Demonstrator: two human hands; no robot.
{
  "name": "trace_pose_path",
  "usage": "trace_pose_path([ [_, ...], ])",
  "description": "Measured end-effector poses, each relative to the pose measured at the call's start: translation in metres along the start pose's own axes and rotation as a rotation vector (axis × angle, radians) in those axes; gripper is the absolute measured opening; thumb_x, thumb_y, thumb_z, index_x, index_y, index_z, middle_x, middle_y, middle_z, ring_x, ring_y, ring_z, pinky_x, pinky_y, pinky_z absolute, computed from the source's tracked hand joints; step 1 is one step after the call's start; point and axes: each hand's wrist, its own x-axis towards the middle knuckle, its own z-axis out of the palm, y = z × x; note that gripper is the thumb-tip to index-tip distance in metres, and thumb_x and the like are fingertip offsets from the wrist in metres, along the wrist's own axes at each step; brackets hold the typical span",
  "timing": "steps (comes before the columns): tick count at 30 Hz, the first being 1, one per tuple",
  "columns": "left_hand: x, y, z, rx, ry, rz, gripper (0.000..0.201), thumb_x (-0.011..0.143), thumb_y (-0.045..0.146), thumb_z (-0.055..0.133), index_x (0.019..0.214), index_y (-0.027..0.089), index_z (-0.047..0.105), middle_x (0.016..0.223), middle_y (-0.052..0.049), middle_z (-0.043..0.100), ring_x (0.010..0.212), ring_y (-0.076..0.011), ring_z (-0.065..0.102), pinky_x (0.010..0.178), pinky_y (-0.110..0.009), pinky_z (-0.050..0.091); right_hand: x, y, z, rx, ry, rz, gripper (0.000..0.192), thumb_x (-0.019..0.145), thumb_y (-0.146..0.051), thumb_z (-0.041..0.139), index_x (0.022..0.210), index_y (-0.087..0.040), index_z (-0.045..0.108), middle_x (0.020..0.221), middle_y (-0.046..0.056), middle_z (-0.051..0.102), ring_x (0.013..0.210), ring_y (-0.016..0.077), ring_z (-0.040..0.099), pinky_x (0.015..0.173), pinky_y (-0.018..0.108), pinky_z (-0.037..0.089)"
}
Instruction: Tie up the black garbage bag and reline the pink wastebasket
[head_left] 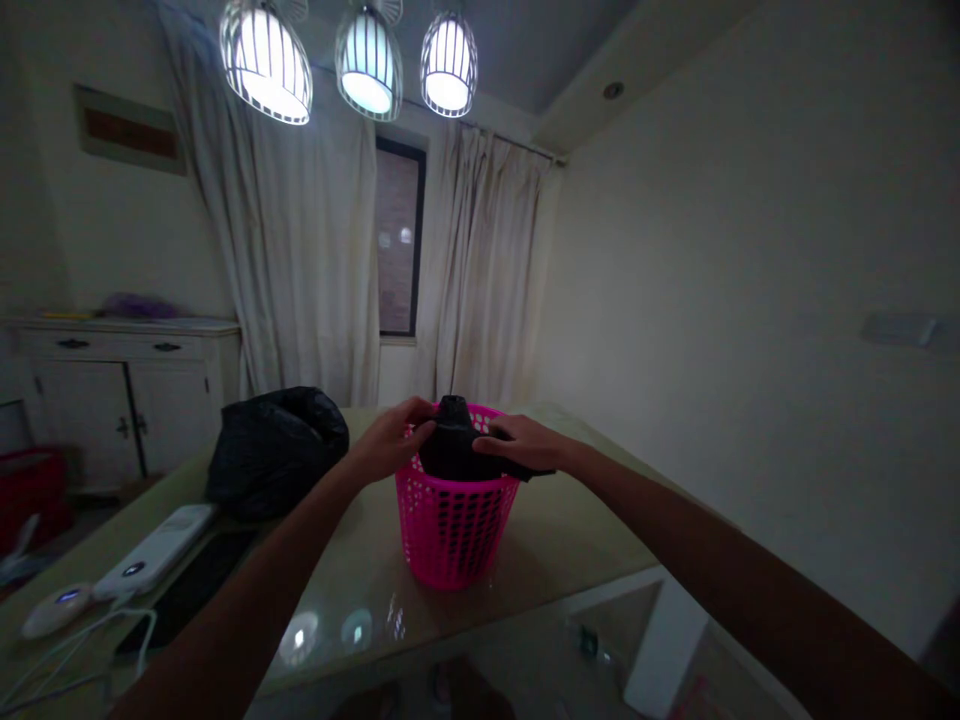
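Blk bag point(451, 455) is held at the mouth of the pink basket point(454, 535), partly inside, w/ one end stuck out past the R rim. It's pinched by L grip point(396, 437) at the L side & by R grip point(525, 443) opp. Basket is stood upright on the bench point(577, 520). Blk sack point(274, 450) is set to L, nr a white device point(161, 550).

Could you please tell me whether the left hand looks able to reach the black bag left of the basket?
Likely yes: the left hand is at the rim of the pink basket, with nothing visible between hand and black bag.
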Motion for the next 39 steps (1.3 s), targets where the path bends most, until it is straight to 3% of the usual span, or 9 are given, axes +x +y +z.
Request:
trace_pose_path([
  [5, 0.003, 0.011, 0.006, -0.007, -0.052, 0.041, 0.02, 0.091, 0.042, 0.073, 0.098, 0.024, 0.08, 0.095, -0.005, 0.08, 0.088, -0.0254, 0.075, 0.081, -0.036, 0.056, 0.011, 0.006, 0.002, -0.044, 0.075, -0.061, 0.062, 0.093, -0.075, 0.064, 0.069, -0.018, 0.057, 0.067, -0.001, 0.052, 0.065, 0.0137, 0.046, 0.062, 0.029, 0.027],
  [11, -0.001, -0.01, -0.02, 0.061, 0.126, -0.024, 0.026, 0.092, 0.039, 0.061, 0.099, 0.02, 0.077, 0.107, -0.012, 0.075, 0.101, -0.0304, 0.07, 0.096, -0.045, 0.053, 0.002, 0.036, -0.012, -0.078, 0.139, -0.039, 0.055, 0.102, -0.057, 0.062, 0.065, -0.017, 0.061, 0.068, 0.0, 0.051, 0.068, 0.0143, 0.049, 0.067, 0.028, 0.031],
  [15, 0.001, 0.003, -0.002, -0.027, 0.026, -0.031, 0.034, 0.096, 0.043, 0.056, 0.114, 0.02, 0.074, 0.099, -0.007, 0.079, 0.088, -0.0251, 0.074, 0.077, -0.035, 0.056, 0.005, 0.02, -0.007, -0.169, 0.287, -0.123, 0.046, 0.102, -0.044, 0.068, 0.066, -0.016, 0.061, 0.081, 0.003, 0.054, 0.077, 0.0155, 0.054, 0.076, 0.029, 0.036],
  [18, 0.003, 0.014, 0.006, -0.014, -0.001, -0.03, 0.027, 0.088, 0.046, 0.07, 0.1, 0.022, 0.075, 0.088, -0.004, 0.078, 0.079, -0.0244, 0.072, 0.07, -0.034, 0.051, 0.005, 0.006, -0.004, -0.267, 0.306, -0.214, 0.036, 0.099, -0.034, 0.072, 0.07, -0.016, 0.062, 0.087, 0.004, 0.057, 0.082, 0.0164, 0.054, 0.079, 0.03, 0.037],
  [23, 0.0, 0.004, -0.015, 0.012, 0.127, -0.089, 0.017, 0.083, 0.038, 0.065, 0.091, 0.023, 0.069, 0.081, -0.003, 0.071, 0.078, -0.0241, 0.066, 0.071, -0.035, 0.047, -0.008, 0.017, -0.014, -0.393, 0.231, 0.015, 0.03, 0.095, -0.023, 0.07, 0.067, -0.016, 0.062, 0.081, 0.004, 0.059, 0.075, 0.016, 0.053, 0.074, 0.031, 0.036],
  [26, 0.0, 0.004, -0.016, -0.049, 0.123, -0.101, 0.026, 0.081, 0.043, 0.066, 0.096, 0.022, 0.066, 0.09, -0.005, 0.073, 0.085, -0.0247, 0.069, 0.073, -0.035, 0.052, -0.01, 0.017, -0.011, -0.293, 0.261, 0.042, 0.02, 0.094, -0.03, 0.075, 0.082, -0.016, 0.068, 0.087, 0.005, 0.063, 0.08, 0.0175, 0.058, 0.077, 0.03, 0.041],
  [31, 0.004, 0.026, -0.001, -0.129, 0.023, -0.047, 0.042, 0.085, 0.058, 0.073, 0.105, 0.021, 0.071, 0.084, -0.002, 0.074, 0.076, -0.0221, 0.07, 0.064, -0.031, 0.051, -0.002, -0.006, 0.006, -0.179, 0.334, -0.082, 0.037, 0.093, -0.041, 0.082, 0.119, -0.019, 0.068, 0.107, 0.009, 0.073, 0.094, 0.0228, 0.065, 0.082, 0.032, 0.044],
  [34, 0.002, 0.025, -0.011, -0.008, 0.124, -0.045, 0.02, 0.083, 0.042, 0.075, 0.09, 0.024, 0.07, 0.073, 0.001, 0.068, 0.07, -0.0211, 0.065, 0.068, -0.032, 0.049, -0.003, 0.0, 0.004, -0.261, 0.338, 0.035, 0.021, 0.102, -0.026, 0.064, 0.123, -0.023, 0.067, 0.101, 0.008, 0.077, 0.089, 0.0241, 0.068, 0.076, 0.032, 0.04],
  [39, -0.004, 0.011, -0.034, 0.13, 0.439, -0.193, 0.024, 0.089, 0.032, 0.06, 0.111, 0.022, 0.066, 0.089, -0.005, 0.074, 0.081, -0.0253, 0.07, 0.078, -0.037, 0.05, -0.013, 0.026, 0.0, -0.244, 0.391, 0.221, 0.036, 0.097, -0.023, 0.064, 0.132, -0.018, 0.063, 0.114, 0.014, 0.076, 0.1, 0.0284, 0.07, 0.08, 0.035, 0.046],
])
